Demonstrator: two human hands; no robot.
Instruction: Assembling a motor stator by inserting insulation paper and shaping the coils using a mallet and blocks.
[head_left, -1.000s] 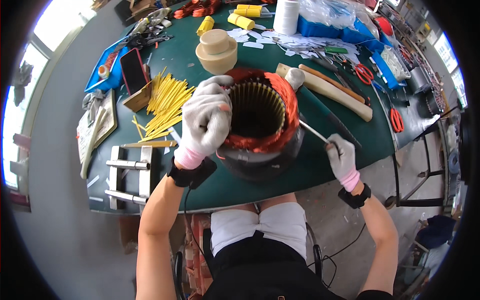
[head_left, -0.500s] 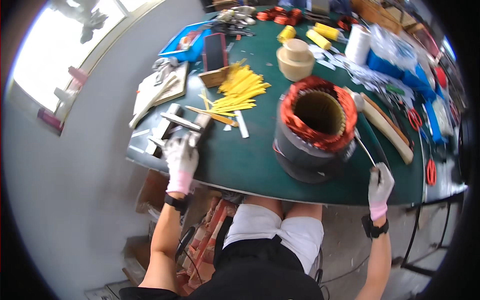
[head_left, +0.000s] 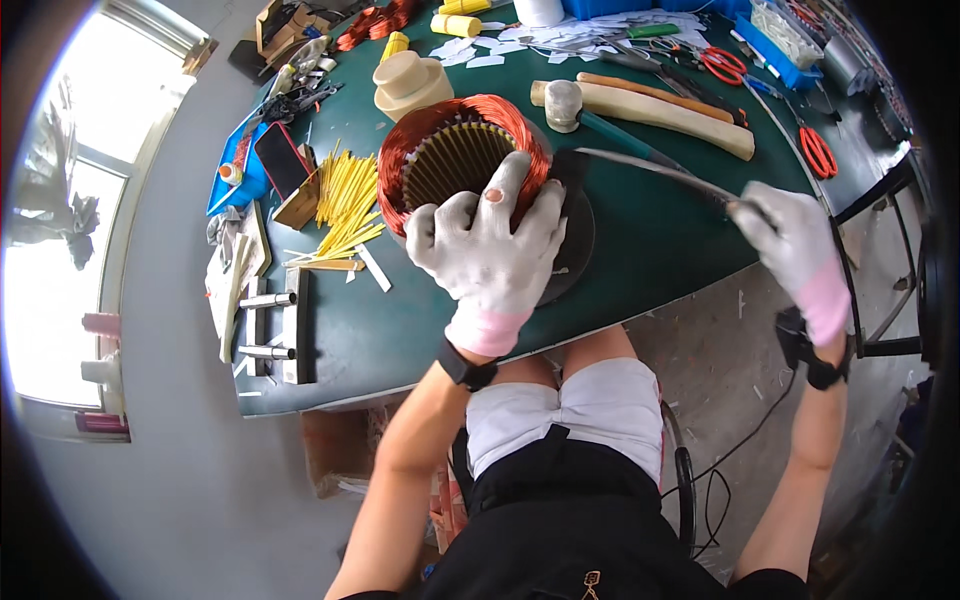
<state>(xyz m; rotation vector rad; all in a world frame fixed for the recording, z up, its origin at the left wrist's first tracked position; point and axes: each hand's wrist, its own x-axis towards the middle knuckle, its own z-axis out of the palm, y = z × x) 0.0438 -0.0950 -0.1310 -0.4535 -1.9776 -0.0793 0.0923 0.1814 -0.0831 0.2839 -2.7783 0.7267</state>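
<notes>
A motor stator with a ring of red copper winding stands on the green table, its slotted bore turned up. My left hand, in a white glove with a pink cuff, is laid over the near side of the winding. Its fingers are apart and bent over the rim, gripping it; some fingertips are hidden in the bore. Off to the right, past the table edge, my gloved right hand is closed round the end of a long thin metal rod-like tool. That tool points left towards the stator, its far tip near the winding.
Yellow strips and a metal stand with two bars lie to the left. Beyond the stator are a cream stepped block and white paper pieces. A mallet, a pale wooden handle and red scissors lie right.
My left hand has left the metal stand and come right onto the stator's rim. The right hand has swung the thin tool round to point left. The view has shifted to the right.
</notes>
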